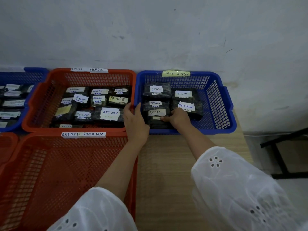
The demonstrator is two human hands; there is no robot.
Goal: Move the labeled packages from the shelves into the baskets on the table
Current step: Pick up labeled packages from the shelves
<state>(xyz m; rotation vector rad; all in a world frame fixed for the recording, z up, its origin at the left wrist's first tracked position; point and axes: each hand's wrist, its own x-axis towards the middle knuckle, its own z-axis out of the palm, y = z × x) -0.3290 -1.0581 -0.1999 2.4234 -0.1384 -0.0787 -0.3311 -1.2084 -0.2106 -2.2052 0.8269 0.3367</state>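
My right hand (179, 118) curls its fingers on the front package (156, 113) in the blue basket (221, 104), left hand (135, 121) straight-fingered across the rim, so I'd seat it flat, label up, snug against its neighbours.

- The blue basket (230, 104) sits on the bench (166, 164). It is at 3 o'clock from the far orange basket (41, 94), and their sides touch.
- Dark packages (156, 90) with white "RETURN" labels lie in both.
- The right hand (179, 118) curls its fingers on the near package (155, 113), at 7 o'clock inside the blue basket.
- The left hand (135, 120) rests where the two baskets meet. I cannot tell if it grips.
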